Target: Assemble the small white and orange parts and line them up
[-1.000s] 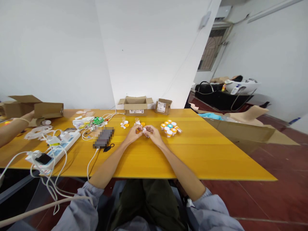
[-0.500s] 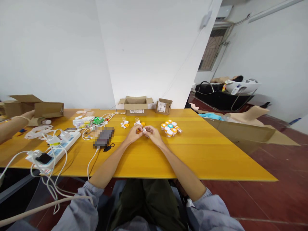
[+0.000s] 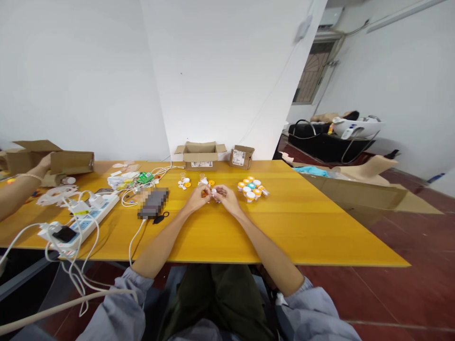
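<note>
Fingers (image 3: 205, 192) of left hand (image 3: 196, 199) and right hand (image 3: 227, 199) are curling tight, pinching one small white piece (image 3: 213, 192) between them; detail too small to tell. Piece is sitting just over the yellow table (image 3: 302, 222), in front of the open cardboard box (image 3: 200, 155). Lidded jars (image 3: 251, 188) are clustering front-right of that box.

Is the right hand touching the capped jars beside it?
Apart. Head view shows bare table between the capped jars and the right hand, which pinches a small white piece with the left hand.
</note>
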`<action>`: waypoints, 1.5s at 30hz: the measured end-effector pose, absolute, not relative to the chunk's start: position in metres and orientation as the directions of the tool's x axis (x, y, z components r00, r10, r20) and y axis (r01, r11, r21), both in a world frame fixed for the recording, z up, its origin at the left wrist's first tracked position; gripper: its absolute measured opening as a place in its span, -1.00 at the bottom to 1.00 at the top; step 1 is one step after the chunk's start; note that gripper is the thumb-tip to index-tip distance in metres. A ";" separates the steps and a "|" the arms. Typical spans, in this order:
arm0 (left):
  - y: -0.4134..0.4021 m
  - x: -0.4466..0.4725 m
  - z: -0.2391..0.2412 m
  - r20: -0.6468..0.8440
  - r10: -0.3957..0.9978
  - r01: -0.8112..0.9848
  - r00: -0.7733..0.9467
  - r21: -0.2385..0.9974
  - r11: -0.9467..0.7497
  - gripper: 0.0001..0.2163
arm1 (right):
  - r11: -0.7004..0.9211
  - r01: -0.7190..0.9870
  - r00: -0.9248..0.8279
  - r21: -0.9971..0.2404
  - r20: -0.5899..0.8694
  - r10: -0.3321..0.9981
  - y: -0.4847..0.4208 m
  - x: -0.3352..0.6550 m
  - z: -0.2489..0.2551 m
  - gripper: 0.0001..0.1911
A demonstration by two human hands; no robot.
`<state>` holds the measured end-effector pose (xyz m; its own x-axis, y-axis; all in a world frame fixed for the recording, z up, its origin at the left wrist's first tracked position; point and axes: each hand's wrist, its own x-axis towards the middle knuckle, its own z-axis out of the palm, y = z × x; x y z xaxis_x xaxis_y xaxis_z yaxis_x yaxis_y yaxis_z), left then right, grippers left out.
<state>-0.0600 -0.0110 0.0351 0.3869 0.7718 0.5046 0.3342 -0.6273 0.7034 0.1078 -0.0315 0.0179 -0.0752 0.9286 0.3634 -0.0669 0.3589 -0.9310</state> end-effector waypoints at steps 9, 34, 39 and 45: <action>-0.014 -0.058 0.036 0.496 0.778 0.332 0.384 0.713 -0.618 -0.93 | 0.353 -0.077 -0.069 -0.932 0.359 0.931 -0.033 0.107 0.020 -0.72; -0.014 -0.061 0.036 0.521 0.711 0.450 0.472 0.551 -0.703 -0.89 | 0.330 -0.065 -0.009 -0.942 0.331 0.943 -0.028 0.111 0.014 -0.71; -0.014 -0.061 0.037 0.527 0.721 0.442 0.450 0.570 -0.693 -0.91 | 0.330 -0.058 -0.008 -0.942 0.330 0.944 -0.028 0.110 0.015 -0.72; -0.016 -0.059 0.038 0.556 0.711 0.363 0.431 0.614 -0.701 -0.93 | 0.318 -0.070 -0.029 -0.946 0.321 0.947 -0.031 0.109 0.017 -0.71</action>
